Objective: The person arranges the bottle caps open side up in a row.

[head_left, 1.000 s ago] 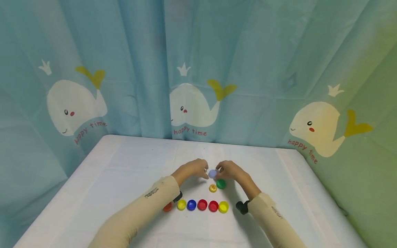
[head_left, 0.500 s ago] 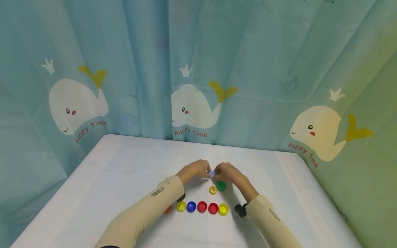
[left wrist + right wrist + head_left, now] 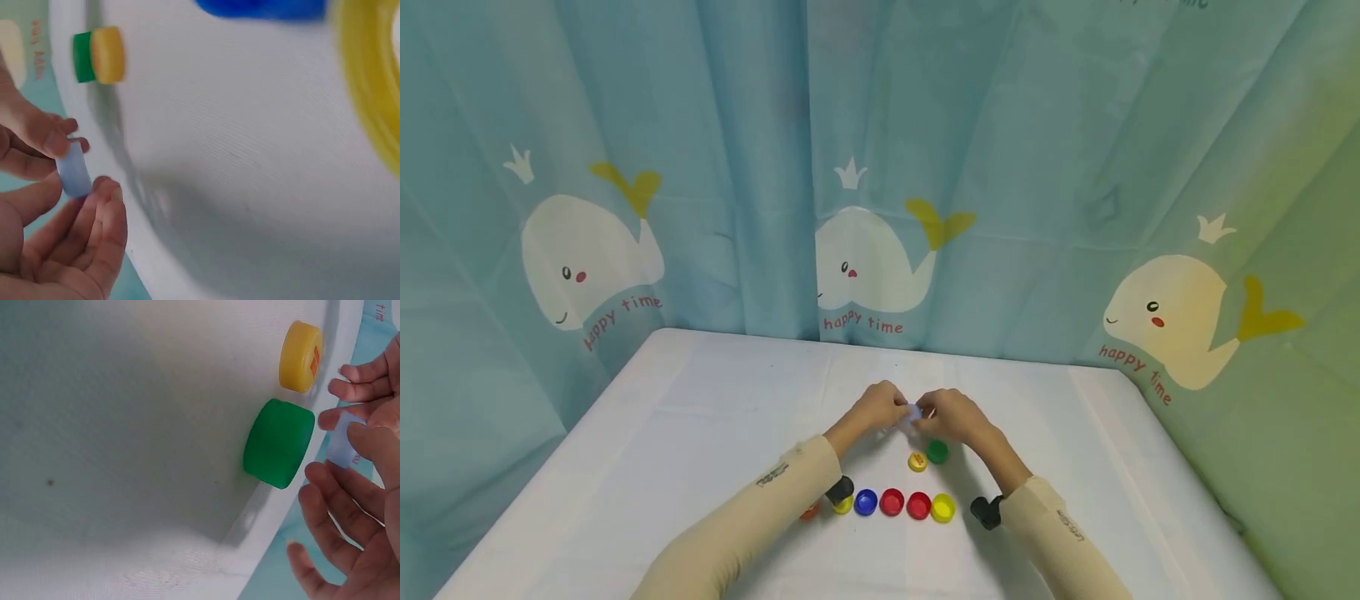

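A pale blue bottle cap (image 3: pixel 74 170) is turned on its edge between both hands, over the far part of the table. My right hand (image 3: pixel 952 415) pinches it with the thumb over one face, clear in the right wrist view. From the other side my left hand (image 3: pixel 880 406) holds its opposite end between thumb and fingers; the fingers partly cover the cap in the head view. Just in front of the hands lie a green cap (image 3: pixel 279 444) and a smaller yellow cap (image 3: pixel 301 357) with a red print, both top side up and close together.
Nearer me runs a row of upturned caps: an orange cap (image 3: pixel 809 512) partly behind the left sleeve, a yellow one, a blue cap (image 3: pixel 866 502), two red ones and another yellow cap (image 3: pixel 943 507). A white-covered table (image 3: pixel 715 392) meets a whale-print curtain (image 3: pixel 1030 167).
The left hand has come in from beside the pale blue cap and taken hold of it along with the right. The cap has lifted and tilted from lying flat; the other caps stay put.
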The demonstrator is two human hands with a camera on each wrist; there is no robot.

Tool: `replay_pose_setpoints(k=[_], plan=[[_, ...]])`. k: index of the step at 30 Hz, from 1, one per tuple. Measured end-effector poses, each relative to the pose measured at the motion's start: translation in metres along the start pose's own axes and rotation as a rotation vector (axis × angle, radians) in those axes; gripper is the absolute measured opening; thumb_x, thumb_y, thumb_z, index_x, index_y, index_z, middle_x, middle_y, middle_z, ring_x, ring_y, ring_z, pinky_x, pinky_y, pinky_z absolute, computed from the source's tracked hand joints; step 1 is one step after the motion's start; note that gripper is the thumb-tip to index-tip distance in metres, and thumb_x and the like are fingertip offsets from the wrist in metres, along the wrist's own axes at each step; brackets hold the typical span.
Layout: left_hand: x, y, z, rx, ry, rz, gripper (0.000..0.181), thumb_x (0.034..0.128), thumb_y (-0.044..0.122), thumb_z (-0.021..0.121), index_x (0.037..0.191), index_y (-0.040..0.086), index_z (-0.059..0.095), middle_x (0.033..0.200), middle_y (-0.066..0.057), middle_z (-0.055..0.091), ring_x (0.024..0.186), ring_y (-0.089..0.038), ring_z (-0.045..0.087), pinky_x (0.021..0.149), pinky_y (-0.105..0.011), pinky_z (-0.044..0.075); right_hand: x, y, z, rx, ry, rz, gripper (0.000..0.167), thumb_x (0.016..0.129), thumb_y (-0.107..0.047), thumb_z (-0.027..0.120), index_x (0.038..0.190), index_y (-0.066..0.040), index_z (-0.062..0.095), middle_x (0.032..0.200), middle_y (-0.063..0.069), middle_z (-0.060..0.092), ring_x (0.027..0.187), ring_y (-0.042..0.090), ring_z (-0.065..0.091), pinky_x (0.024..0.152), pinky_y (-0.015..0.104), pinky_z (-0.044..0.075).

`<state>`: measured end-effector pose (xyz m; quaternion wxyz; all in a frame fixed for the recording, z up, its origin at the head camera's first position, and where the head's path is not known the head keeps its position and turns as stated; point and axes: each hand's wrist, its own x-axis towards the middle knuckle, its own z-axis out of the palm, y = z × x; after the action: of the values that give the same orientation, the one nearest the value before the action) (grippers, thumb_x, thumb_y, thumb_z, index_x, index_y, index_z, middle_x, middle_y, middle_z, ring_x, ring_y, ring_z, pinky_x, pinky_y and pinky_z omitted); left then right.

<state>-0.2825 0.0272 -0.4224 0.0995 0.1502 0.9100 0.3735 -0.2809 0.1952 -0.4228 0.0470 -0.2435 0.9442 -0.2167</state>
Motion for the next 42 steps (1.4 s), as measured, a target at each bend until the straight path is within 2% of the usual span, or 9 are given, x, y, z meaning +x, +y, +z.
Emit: replay_pose_setpoints(k=[6, 9, 14, 19, 26, 28, 34, 39, 42], plan=[[-0.006, 0.007, -0.006, -0.477, 0.116, -0.13, 0.02, 0.0873, 0.003, 0.065, 0.103, -0.009, 0.066, 0.081, -0.013, 0.067, 0.061, -0.016, 0.065, 0.059, -0.025, 0.053, -0.002, 0.002, -0.003, 0.12, 0.16, -0.016, 0.021, 0.085, -0.015, 0.071, 0.1, -0.002, 0.068, 0.085, 0.003, 0.068, 0.077, 0.015, 0.064, 0.071, 0.028, 0.053], [-0.008, 0.012, -0.008, -0.583, 0.137, -0.13, 0.022, 0.0875, 0.002, 0.065, 0.106, -0.009, 0.064, 0.083, -0.012, 0.067, 0.066, -0.018, 0.067, 0.062, -0.026, 0.054, -0.004, 0.001, -0.004, 0.24, 0.228, 0.022, 0.019, 0.087, -0.015, 0.069, 0.101, -0.002, 0.068, 0.091, 0.005, 0.069, 0.083, 0.019, 0.066, 0.075, 0.031, 0.053], [-0.01, 0.014, -0.01, -0.563, 0.126, -0.015, 0.02, 0.0877, 0.005, 0.066, 0.105, -0.005, 0.066, 0.089, -0.011, 0.067, 0.072, -0.019, 0.067, 0.066, -0.028, 0.054, -0.008, 0.002, -0.005, 0.425, 0.241, 0.062, 0.024, 0.09, -0.015, 0.065, 0.107, 0.002, 0.066, 0.094, 0.008, 0.069, 0.084, 0.026, 0.066, 0.074, 0.033, 0.053], [-0.012, 0.007, -0.01, -0.565, 0.131, 0.025, 0.021, 0.0857, 0.006, 0.069, 0.105, 0.0, 0.065, 0.094, -0.013, 0.065, 0.074, -0.021, 0.067, 0.069, -0.034, 0.054, -0.01, 0.001, -0.005, 0.553, 0.224, 0.043, 0.026, 0.09, -0.015, 0.065, 0.109, 0.003, 0.063, 0.096, 0.013, 0.068, 0.084, 0.028, 0.066, 0.076, 0.033, 0.053], [-0.018, 0.008, -0.01, -0.644, 0.105, 0.035, 0.024, 0.0886, 0.014, 0.067, 0.108, 0.0, 0.064, 0.092, -0.021, 0.068, 0.082, -0.035, 0.067, 0.066, -0.033, 0.055, -0.017, -0.001, -0.006, 0.545, 0.248, 0.038, 0.028, 0.088, -0.019, 0.068, 0.107, 0.001, 0.063, 0.092, 0.018, 0.068, 0.081, 0.029, 0.067, 0.077, 0.036, 0.053], [-0.019, 0.009, -0.009, -0.63, 0.107, 0.061, 0.025, 0.0887, 0.015, 0.067, 0.108, -0.001, 0.064, 0.092, -0.022, 0.068, 0.081, -0.035, 0.067, 0.065, -0.032, 0.055, -0.02, -0.001, -0.007, 0.529, 0.264, 0.03, 0.027, 0.087, -0.019, 0.068, 0.106, 0.0, 0.063, 0.09, 0.017, 0.069, 0.08, 0.028, 0.067, 0.077, 0.037, 0.052], [-0.023, 0.011, -0.004, -0.542, 0.105, 0.205, 0.019, 0.0888, 0.011, 0.066, 0.104, 0.0, 0.063, 0.095, -0.014, 0.068, 0.083, -0.032, 0.066, 0.067, -0.03, 0.054, -0.038, -0.005, -0.01, 0.533, 0.301, -0.009, 0.021, 0.087, -0.011, 0.068, 0.103, 0.001, 0.063, 0.092, 0.01, 0.068, 0.079, 0.023, 0.066, 0.077, 0.032, 0.052], [-0.026, 0.014, 0.0, -0.436, 0.099, 0.227, 0.017, 0.088, 0.015, 0.068, 0.101, 0.005, 0.065, 0.098, -0.006, 0.067, 0.085, -0.021, 0.065, 0.071, -0.027, 0.053, -0.056, -0.016, -0.017, 0.583, 0.283, -0.061, 0.019, 0.09, -0.004, 0.063, 0.105, 0.007, 0.06, 0.096, 0.018, 0.066, 0.083, 0.031, 0.065, 0.079, 0.03, 0.051], [-0.028, 0.015, 0.003, -0.362, 0.089, 0.239, 0.016, 0.088, 0.021, 0.068, 0.1, 0.01, 0.066, 0.099, -0.001, 0.067, 0.087, -0.016, 0.064, 0.075, -0.026, 0.051, -0.061, -0.007, -0.014, 0.579, 0.275, -0.057, 0.019, 0.09, -0.007, 0.063, 0.105, 0.004, 0.062, 0.099, 0.015, 0.066, 0.084, 0.026, 0.066, 0.08, 0.03, 0.051]])
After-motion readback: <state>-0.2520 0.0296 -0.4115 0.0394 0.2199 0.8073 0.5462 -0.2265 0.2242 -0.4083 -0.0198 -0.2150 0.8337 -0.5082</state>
